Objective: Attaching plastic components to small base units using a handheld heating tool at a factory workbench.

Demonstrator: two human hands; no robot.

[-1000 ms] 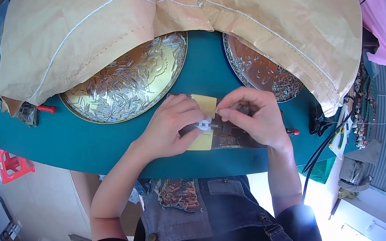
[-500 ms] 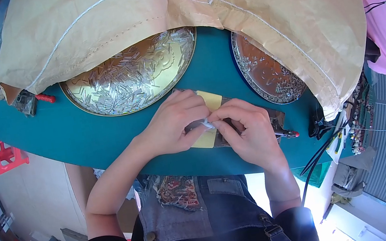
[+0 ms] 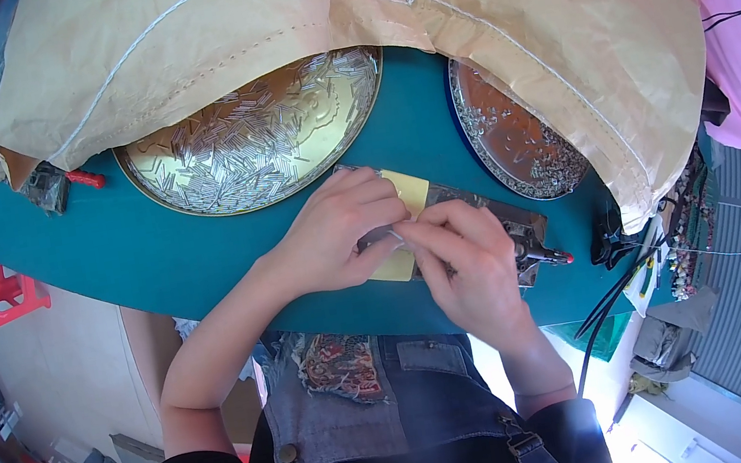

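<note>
My left hand and my right hand meet above the near middle of the table. Thumb and fingers of each are pinched together on a small whitish, see-through piece, perhaps thin plastic; its exact kind is too small to make out. Under the hands lies a long dark metal device with a yellow panel across it. A short lever with a red tip sticks out at its right end. My left hand covers much of the device's left part.
Brown paper overhangs a gold tray of small clear tubes. A second brown paper piece overhangs a dark-rimmed tray of small clear bits. Black cables hang at the right table edge. A red stool stands left.
My right hand has turned slightly and its fingers have shifted over the whitish piece, less of which now shows. More of the device's right end is uncovered. My left hand stays nearly still.
</note>
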